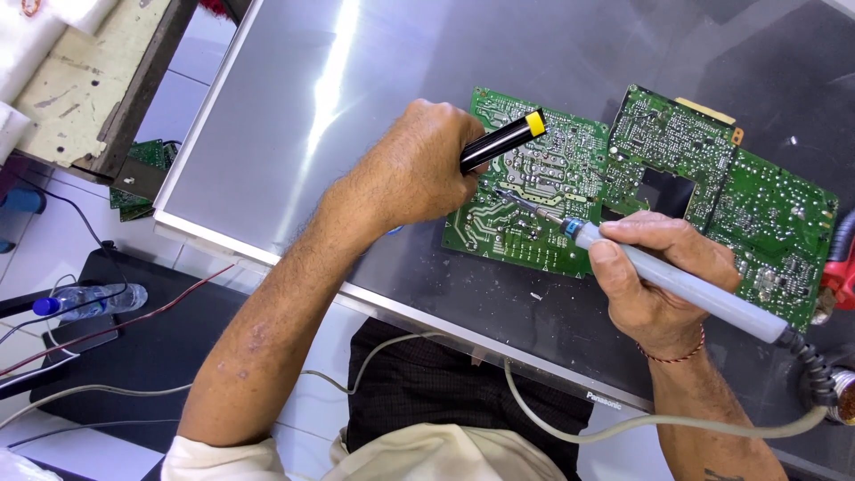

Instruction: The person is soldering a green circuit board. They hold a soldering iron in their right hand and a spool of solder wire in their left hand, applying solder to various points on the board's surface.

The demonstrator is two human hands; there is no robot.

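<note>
1. Left hand (pixel 419 174) — gripping a black tool with a yellow end (pixel 501 141), resting over the left edge of the green circuit board (pixel 534 191).
2. Right hand (pixel 655 281) — clasping a grey soldering iron (pixel 686 289), its tip touching the board.
3. Board lying on a flat grey panel (pixel 294 116) on the bench.

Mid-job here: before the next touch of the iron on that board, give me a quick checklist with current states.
1. Grey-handled soldering iron gripped in right hand: ok.
2. Iron tip on the green circuit board: cannot tell if it touches.
3. Black pen-shaped tool with yellow end held in left hand, over the board: ok.
4. Board flat on the grey metal panel: ok.
5. Grey cord trails off the panel edge, away from the tip: ok.
6. Second green board lies beside it, under the iron's handle: ok.
</note>
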